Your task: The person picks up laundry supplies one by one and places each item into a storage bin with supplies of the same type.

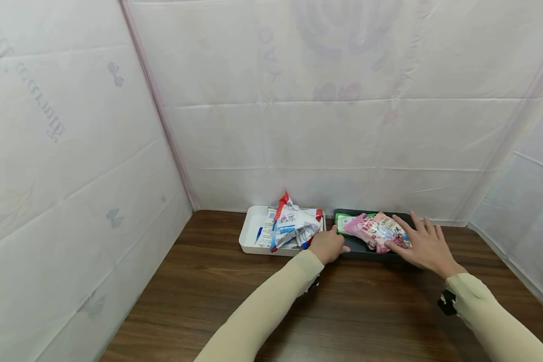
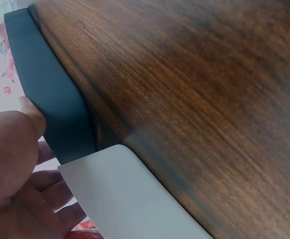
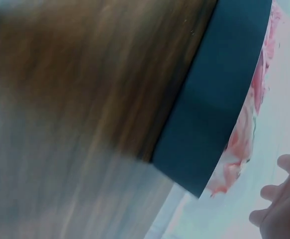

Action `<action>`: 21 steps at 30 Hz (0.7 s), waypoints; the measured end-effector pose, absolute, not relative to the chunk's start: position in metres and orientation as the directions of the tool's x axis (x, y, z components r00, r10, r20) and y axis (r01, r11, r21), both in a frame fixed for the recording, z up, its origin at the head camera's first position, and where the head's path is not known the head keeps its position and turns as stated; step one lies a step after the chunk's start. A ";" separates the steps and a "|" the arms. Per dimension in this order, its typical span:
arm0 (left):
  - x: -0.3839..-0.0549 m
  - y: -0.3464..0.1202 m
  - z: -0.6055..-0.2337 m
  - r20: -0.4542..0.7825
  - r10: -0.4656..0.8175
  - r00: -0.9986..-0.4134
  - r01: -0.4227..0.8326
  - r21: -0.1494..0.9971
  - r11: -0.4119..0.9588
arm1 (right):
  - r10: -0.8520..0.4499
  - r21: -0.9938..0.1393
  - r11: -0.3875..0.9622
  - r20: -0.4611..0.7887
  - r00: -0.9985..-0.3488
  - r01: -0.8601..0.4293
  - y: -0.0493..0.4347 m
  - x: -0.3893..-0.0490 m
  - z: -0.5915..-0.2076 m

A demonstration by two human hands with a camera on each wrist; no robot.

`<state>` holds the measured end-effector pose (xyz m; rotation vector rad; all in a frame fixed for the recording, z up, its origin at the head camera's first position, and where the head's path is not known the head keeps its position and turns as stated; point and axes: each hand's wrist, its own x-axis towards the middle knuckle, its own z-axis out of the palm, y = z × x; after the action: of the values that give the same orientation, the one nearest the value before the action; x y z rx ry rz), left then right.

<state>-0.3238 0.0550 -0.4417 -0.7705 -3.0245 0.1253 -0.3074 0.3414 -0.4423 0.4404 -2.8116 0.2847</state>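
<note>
A dark tray [image 1: 366, 254] stands at the back of the table, holding a pink snack bag [image 1: 366, 230] and a green-edged package [image 1: 342, 221]. My left hand [image 1: 328, 245] is at its front left corner, beside the white tray [image 1: 249, 236]. In the left wrist view, the left thumb [image 2: 33, 117] lies over the dark rim, with the other fingers bent behind the walls. Fingers spread, my right hand [image 1: 427, 249] is over the right end of the pink bag. The right wrist view shows its fingertips [image 3: 271, 193] beyond the dark wall.
Red, white and blue snack bags [image 1: 294, 223] pile up in the white tray, one peak above its rim. The brown wooden table [image 1: 199, 286] runs back to white sheeting [image 1: 326, 141], which also forms the side walls.
</note>
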 end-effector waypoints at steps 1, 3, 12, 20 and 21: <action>-0.324 0.055 -0.442 -0.003 0.479 -0.878 0.477 -0.081 0.875 | -0.269 -0.147 0.933 0.316 -0.910 -0.327 0.345 -0.306 -0.444; -0.324 0.055 -0.442 -0.003 0.482 -0.876 0.481 -0.081 0.873 | -0.266 -0.154 0.930 0.342 -0.901 -0.333 0.350 -0.301 -0.446; -0.323 0.054 -0.441 0.012 0.487 -0.873 0.484 -0.084 0.871 | -0.245 -0.174 0.933 0.337 -0.909 -0.316 0.370 -0.280 -0.453; -0.322 0.054 -0.440 0.009 0.489 -0.872 0.486 -0.092 0.869 | -0.205 -0.191 0.944 0.295 -0.933 -0.267 0.379 -0.262 -0.459; -0.323 0.054 -0.440 0.010 0.491 -0.871 0.488 -0.091 0.868 | -0.204 -0.187 0.946 0.292 -0.934 -0.265 0.380 -0.260 -0.460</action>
<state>-0.3227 0.0542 -0.4402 -0.7872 -3.0050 0.1326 -0.2596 0.3804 -0.4597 0.3476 -2.8301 0.3249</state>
